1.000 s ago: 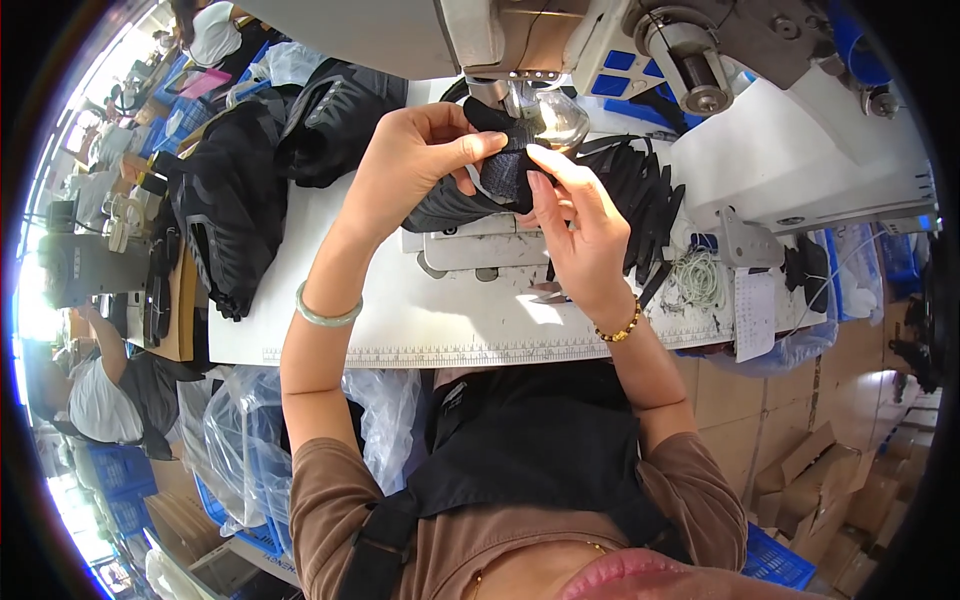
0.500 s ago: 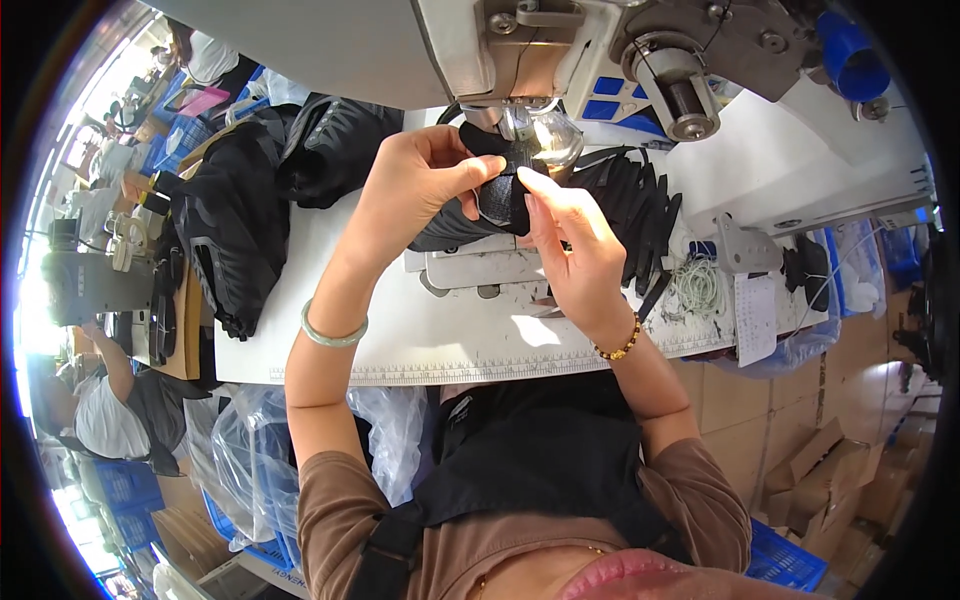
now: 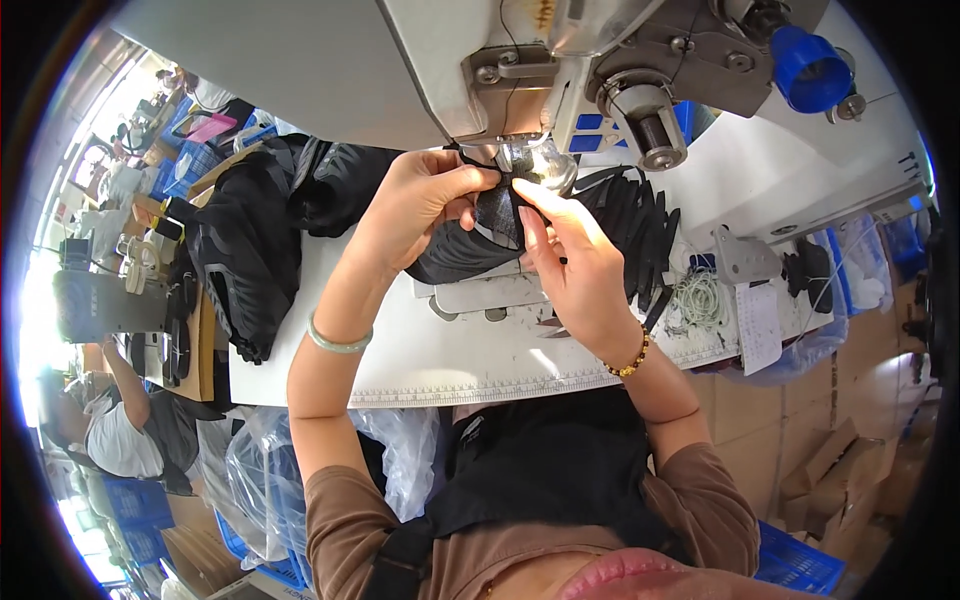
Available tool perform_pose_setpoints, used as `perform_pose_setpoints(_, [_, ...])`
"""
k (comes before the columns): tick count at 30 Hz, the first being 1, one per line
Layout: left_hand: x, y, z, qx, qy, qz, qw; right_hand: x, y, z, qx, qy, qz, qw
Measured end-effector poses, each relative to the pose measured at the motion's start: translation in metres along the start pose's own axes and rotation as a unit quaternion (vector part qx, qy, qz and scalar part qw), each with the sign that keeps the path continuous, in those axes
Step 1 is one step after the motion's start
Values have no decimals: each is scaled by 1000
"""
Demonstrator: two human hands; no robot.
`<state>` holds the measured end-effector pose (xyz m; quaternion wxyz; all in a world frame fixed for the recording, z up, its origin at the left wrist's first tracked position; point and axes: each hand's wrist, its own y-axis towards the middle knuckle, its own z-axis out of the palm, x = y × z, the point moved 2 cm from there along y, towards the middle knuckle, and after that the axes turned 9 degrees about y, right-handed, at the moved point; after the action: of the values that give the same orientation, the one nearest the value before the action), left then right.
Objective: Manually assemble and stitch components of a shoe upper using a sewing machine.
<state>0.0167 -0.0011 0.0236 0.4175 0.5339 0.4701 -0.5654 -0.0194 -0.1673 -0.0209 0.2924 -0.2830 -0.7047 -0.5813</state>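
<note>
A black apron (image 3: 545, 470) sits nearest, over brown sleeves. Beyond it, the white table (image 3: 400, 370) begins with a printed ruler strip (image 3: 470, 391) along its bending front edge. Farther in, the left hand (image 3: 408, 215) pinches the dark shoe upper (image 3: 455, 252) between thumb and fingers at its upper edge; the right hand (image 3: 578, 258) grips the same edge narrowly from the other side — forefinger and thumb on the fabric. The upper lies between both hands, just below the head of the sewing machine (image 3: 290, 70). To the right of the hands, black strips (image 3: 640, 235) lie in a heap, near a tangle of pale cord (image 3: 697, 298). More black uppers (image 3: 245, 255) rest at left — well beyond them, a co-worker (image 3: 125, 435) is at work.
</note>
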Motion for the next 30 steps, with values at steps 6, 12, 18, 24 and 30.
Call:
perform_pose_setpoints(6, [-1,1,0,-1,-11,-21,1000,-1,0,1,-15,-1,-4,1000])
perform_pose_setpoints(12, [1,0,2,-11,-22,-21,999,-5,-1,-3,-1,89,101,991])
perform_pose_setpoints(18, [3,3,1,-22,-11,-18,1000,-6,2,-5,-39,277,212,937])
perform_pose_setpoints(24, [3,9,-2,-39,-4,18,999,-9,3,-5,-47,361,221,905])
perform_pose_setpoints(30, [9,16,-6,-32,-65,21,997,-10,2,-4,-58,379,209,899])
